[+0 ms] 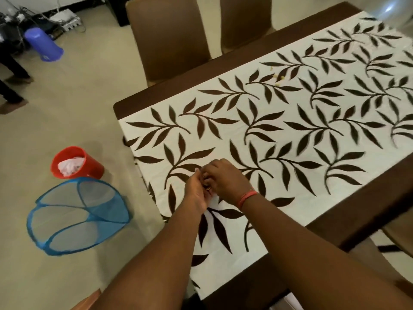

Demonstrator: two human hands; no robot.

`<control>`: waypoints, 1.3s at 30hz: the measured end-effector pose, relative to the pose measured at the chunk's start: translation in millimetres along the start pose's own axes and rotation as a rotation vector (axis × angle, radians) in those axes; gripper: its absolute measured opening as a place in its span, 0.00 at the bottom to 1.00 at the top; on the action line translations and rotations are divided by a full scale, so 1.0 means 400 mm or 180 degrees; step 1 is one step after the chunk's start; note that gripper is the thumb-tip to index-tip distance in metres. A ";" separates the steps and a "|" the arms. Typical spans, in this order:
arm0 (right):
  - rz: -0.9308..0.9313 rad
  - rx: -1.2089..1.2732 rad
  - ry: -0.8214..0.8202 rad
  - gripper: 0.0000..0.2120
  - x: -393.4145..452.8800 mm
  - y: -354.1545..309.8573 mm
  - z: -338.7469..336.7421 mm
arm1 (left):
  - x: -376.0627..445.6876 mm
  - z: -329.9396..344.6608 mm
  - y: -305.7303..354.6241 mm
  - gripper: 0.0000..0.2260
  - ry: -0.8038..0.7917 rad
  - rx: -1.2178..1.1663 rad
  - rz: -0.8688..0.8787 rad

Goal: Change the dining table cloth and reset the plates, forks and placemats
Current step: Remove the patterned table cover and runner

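A white table cloth with dark brown leaf prints covers the dark wooden dining table. My left hand and my right hand meet just above the cloth near the table's left end. The fingers of both curl round a small dark item between them. It is mostly hidden, so I cannot tell what it is. A red thread band circles my right wrist. A few yellowish crumbs lie on the cloth farther back. No plates, forks or placemats are in view.
Two brown chairs stand at the table's far side. On the floor to the left are a red bucket holding white cloth, a blue mesh basket on its side and a purple bin. A person's legs are at the far left.
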State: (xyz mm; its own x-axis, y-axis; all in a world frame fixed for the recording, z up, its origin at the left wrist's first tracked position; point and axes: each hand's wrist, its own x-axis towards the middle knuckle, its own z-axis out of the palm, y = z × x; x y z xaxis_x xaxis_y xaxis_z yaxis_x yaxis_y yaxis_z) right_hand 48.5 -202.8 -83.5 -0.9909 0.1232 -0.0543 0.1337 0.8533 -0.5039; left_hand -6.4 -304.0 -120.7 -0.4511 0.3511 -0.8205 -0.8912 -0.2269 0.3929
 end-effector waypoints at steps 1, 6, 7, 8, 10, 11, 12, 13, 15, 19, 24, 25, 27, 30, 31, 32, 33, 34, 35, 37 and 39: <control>0.0119 0.0053 0.0155 0.13 -0.033 0.019 -0.017 | -0.009 0.026 -0.021 0.19 -0.0011 0.0045 -0.0078; 0.1113 0.0406 0.0958 0.12 -0.251 0.150 -0.077 | -0.067 0.145 -0.169 0.19 -0.0153 0.1176 -0.0252; 0.1257 0.0455 0.1037 0.11 -0.309 0.176 -0.083 | -0.086 0.167 -0.215 0.19 -0.0240 0.1375 -0.0280; 0.1396 0.0534 0.1086 0.10 -0.366 0.199 -0.084 | -0.105 0.186 -0.262 0.20 -0.0342 0.1536 -0.0309; 0.1645 0.0666 0.1184 0.09 -0.502 0.237 -0.095 | -0.162 0.229 -0.377 0.21 -0.0602 0.1887 -0.0340; 0.1776 0.0653 0.1245 0.09 -0.587 0.256 -0.106 | -0.200 0.254 -0.449 0.21 -0.0757 0.2089 -0.0350; 0.1884 0.0588 0.1299 0.09 -0.667 0.271 -0.119 | -0.240 0.277 -0.519 0.21 -0.0911 0.2283 -0.0359; 0.1961 0.0527 0.1330 0.10 -0.721 0.281 -0.126 | -0.265 0.290 -0.571 0.21 -0.1033 0.2411 -0.0345; 0.2110 0.0377 0.1437 0.10 -0.866 0.293 -0.158 | -0.335 0.322 -0.700 0.20 -0.1245 0.2708 -0.0265; 0.2286 -0.0311 0.1431 0.14 -1.216 0.316 -0.254 | -0.503 0.385 -0.993 0.15 -0.1459 0.3458 0.0286; 0.2828 -0.1129 0.1538 0.21 -1.684 0.338 -0.395 | -0.764 0.485 -1.373 0.20 -0.2113 0.4712 0.1681; 0.3012 -0.1112 0.1617 0.22 -1.780 0.339 -0.411 | -0.816 0.505 -1.442 0.20 -0.2285 0.4892 0.1914; 0.3363 -0.1108 0.1769 0.24 -1.955 0.351 -0.432 | -0.916 0.543 -1.556 0.19 -0.2550 0.5104 0.2350; 0.3821 -0.1040 0.1704 0.27 -2.121 0.378 -0.432 | -0.988 0.579 -1.678 0.20 -0.3044 0.6061 0.3475; 0.3941 -0.0973 0.1693 0.28 -2.162 0.395 -0.430 | -1.003 0.589 -1.714 0.21 -0.3143 0.6352 0.3880; 0.4038 -0.0895 0.1686 0.29 -2.186 0.410 -0.426 | -1.007 0.599 -1.741 0.21 -0.3252 0.6545 0.4127; 0.4116 -0.0833 0.1687 0.29 -2.205 0.425 -0.422 | -1.004 0.609 -1.766 0.22 -0.3349 0.6703 0.4280; 0.4176 -0.0779 0.1674 0.30 -2.225 0.447 -0.417 | -0.996 0.622 -1.801 0.23 -0.3398 0.6852 0.4466; 0.4209 -0.0759 0.1624 0.30 -2.241 0.473 -0.407 | -0.984 0.638 -1.836 0.24 -0.3425 0.6988 0.4596; 0.4215 -0.0740 0.1421 0.31 -2.267 0.526 -0.391 | -0.948 0.677 -1.902 0.24 -0.3511 0.7254 0.4652; 0.4223 -0.0747 0.1206 0.32 -2.296 0.595 -0.395 | -0.903 0.726 -1.957 0.25 -0.3460 0.7424 0.4801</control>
State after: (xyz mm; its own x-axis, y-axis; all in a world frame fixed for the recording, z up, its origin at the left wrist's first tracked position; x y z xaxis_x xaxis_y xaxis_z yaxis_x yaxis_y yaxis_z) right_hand 992.9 -32.7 -17.2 -0.0658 0.9908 -0.1187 0.9931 0.0534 -0.1047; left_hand 840.3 10.6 -11.3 0.2901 0.9566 -0.0278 0.9480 -0.2832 0.1454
